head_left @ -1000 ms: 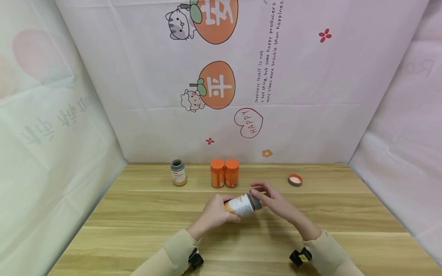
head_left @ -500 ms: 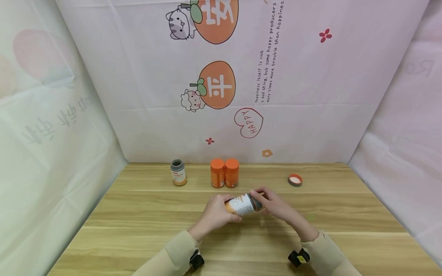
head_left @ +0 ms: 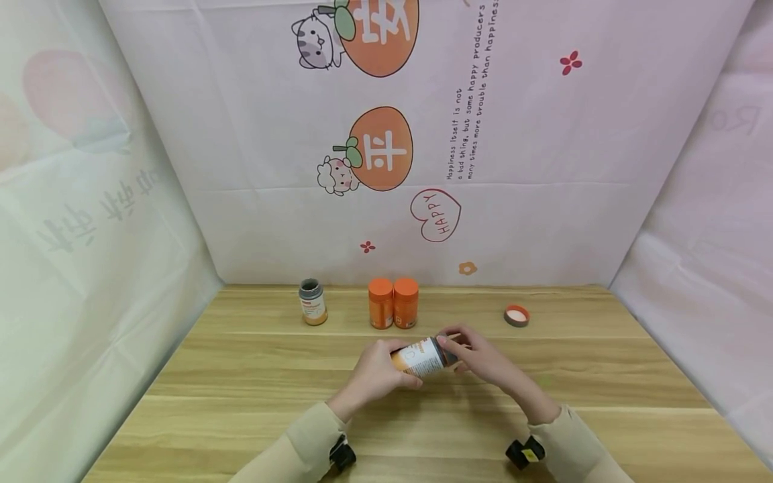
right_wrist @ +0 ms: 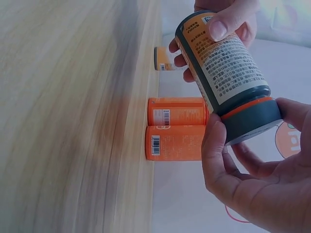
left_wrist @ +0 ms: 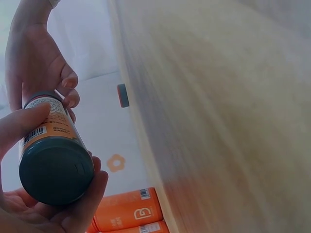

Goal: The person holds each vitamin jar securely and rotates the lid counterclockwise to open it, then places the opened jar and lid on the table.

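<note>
Above the middle of the table, my left hand [head_left: 379, 372] grips a supplement bottle [head_left: 419, 357] with a white and orange label. It lies tilted, capped end to the right. In the left wrist view the dark base of the bottle [left_wrist: 56, 170] faces the camera, with the thumb across the label. My right hand [head_left: 486, 359] holds the grey cap [right_wrist: 252, 120] between thumb and fingers. The right wrist view shows an orange ring at the cap's edge, against the bottle's neck.
Two orange bottles [head_left: 392, 305] stand side by side at the back of the wooden table [head_left: 272, 382]. An uncapped bottle [head_left: 313, 305] with a grey neck stands left of them. A loose cap [head_left: 516, 316] lies upturned at the back right. Printed cloth surrounds the table.
From the first frame to half a second ago, my right hand's fingers closed in around the cap. Since then the fingers have shifted slightly on it. The left hand stays nearly still with the bottle.
</note>
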### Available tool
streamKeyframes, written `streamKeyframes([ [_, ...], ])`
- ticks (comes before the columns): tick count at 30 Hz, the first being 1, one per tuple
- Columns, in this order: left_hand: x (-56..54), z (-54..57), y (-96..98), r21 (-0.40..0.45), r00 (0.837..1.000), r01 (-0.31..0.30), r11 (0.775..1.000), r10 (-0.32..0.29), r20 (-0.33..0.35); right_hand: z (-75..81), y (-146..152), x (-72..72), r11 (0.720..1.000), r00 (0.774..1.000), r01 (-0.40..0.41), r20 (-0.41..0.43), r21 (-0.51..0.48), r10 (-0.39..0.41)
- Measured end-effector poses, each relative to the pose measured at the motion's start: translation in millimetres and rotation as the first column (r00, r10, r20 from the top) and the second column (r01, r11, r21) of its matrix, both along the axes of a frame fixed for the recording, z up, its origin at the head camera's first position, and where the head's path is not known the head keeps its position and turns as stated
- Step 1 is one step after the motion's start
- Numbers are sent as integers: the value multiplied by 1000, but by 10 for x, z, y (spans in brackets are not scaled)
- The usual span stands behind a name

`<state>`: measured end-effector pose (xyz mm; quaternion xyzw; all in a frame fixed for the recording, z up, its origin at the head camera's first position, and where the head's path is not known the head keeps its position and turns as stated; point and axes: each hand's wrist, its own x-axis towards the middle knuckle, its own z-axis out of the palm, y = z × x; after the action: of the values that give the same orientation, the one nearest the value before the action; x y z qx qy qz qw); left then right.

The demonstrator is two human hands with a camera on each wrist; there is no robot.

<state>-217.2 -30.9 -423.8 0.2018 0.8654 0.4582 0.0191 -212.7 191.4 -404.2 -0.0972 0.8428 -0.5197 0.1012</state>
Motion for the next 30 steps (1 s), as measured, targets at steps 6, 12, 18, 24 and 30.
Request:
streamKeyframes([
  [6,-19,-21,-5,11,1000,8,1000,-8,5,16,53,5,996,996,-86,-21,-32,85],
  [12,-33,-36,-11,18,1000,15,1000,-15,14,6,93,7,988,988,-148,-50,-52,146],
  [18,-38,-34,-17,22,999,22,1000,-23,24,2,123,-9,975,976,-208,-88,-76,201],
  [24,-48,-38,-31,6,999,35,999,-35,19,-16,160,-29,959,954,-276,-139,-64,265],
  [30,-49,-38,-39,-3,999,44,999,-44,21,-29,185,-41,948,935,-313,-191,-50,299],
])
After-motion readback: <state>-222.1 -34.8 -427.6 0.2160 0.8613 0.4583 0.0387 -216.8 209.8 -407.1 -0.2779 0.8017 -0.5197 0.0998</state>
